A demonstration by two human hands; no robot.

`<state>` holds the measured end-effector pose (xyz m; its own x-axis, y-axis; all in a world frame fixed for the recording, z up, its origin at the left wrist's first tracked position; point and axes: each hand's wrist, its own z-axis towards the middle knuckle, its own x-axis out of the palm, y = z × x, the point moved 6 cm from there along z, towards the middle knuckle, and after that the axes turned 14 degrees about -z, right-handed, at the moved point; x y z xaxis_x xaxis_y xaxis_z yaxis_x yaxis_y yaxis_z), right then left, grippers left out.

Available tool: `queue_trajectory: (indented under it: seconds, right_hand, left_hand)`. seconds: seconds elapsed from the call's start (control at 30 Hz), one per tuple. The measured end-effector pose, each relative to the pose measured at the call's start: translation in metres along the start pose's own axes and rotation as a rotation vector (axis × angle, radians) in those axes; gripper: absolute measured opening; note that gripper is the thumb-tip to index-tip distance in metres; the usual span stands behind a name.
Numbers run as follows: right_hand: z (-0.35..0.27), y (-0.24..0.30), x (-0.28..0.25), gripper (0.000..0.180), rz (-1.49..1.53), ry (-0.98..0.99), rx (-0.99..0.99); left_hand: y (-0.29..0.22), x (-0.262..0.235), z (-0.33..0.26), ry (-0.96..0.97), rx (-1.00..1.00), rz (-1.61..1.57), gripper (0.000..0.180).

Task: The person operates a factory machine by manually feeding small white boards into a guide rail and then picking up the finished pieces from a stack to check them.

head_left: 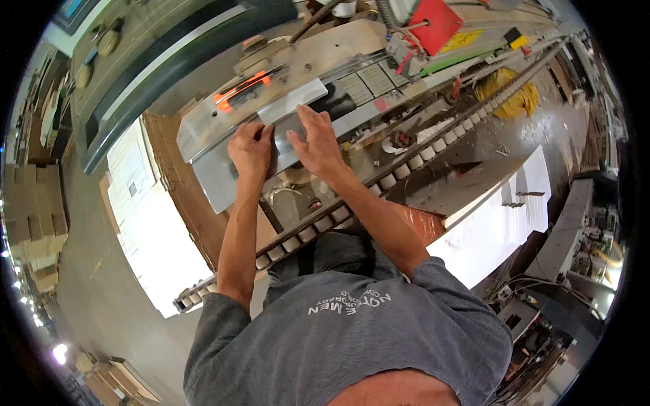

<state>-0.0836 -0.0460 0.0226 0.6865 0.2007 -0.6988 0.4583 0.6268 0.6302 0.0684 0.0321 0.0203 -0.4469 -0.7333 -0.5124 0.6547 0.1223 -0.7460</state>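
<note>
In front of me is a long machine with a flat, shiny grey metal table [218, 184]. My left hand [250, 150] is at this table with its fingers curled in and the thumb against them. Whatever those fingers pinch, if anything, is hidden. Just right of it, my right hand [317, 143] rests over the grey surface, its index finger stretched forward and its thumb apart. A pale flat strip [292, 100] lies crosswise just beyond both hands. Farther back on the machine sits a bright orange part [242, 91].
A rail of white rollers [401, 171] runs diagonally between my body and the machine. White sheets on cardboard [145, 216] stand at the left, and a white stack [497, 230] at the right. Beyond are a red panel [433, 26] and a yellow bag [509, 93].
</note>
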Motion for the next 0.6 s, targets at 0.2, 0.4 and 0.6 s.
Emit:
queue_trajectory:
  seconds: [0.2, 0.4, 0.6]
  right_hand:
    - [0.015, -0.038, -0.027, 0.054, -0.096, -0.073, 0.058]
    - [0.027, -0.090, -0.049, 0.056, -0.155, -0.213, 0.039]
    - [0.046, -0.132, -0.075, 0.055, -0.234, -0.234, 0.163]
  left_hand:
    - [-0.028, 0.049, 0.015, 0.064, 0.077, -0.060, 0.018]
    - [-0.059, 0.107, 0.030, 0.135, 0.110, -0.022, 0.017]
    - [-0.079, 0.162, 0.047, 0.233, 0.130, 0.013, 0.020]
